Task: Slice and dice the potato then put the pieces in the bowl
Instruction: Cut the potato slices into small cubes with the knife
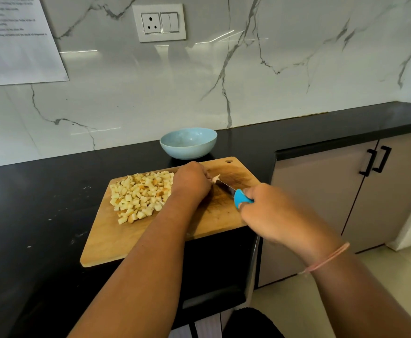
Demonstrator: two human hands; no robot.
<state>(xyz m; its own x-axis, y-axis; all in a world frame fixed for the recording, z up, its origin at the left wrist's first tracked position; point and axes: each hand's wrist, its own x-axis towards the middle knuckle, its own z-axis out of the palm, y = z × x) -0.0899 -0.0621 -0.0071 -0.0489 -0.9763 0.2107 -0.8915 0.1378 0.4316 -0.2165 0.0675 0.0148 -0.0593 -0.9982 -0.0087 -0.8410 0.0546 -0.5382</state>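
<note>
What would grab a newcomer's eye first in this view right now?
Probably the heap of diced potato on the left half of the wooden cutting board. Next, the right hand holding the blue-handled knife, cutting a last potato piece pinned by the left hand. Behind the board, the light blue bowl looks empty.

Bare forearms, a thin pink thread band [326,261] round the right wrist

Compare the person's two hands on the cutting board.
The left hand is curled, knuckles up, pinning a small potato piece; the right hand grips the knife by its blue handle. The left sits beside the diced potato, the right nearer the board's edge. Both are bare.
</note>
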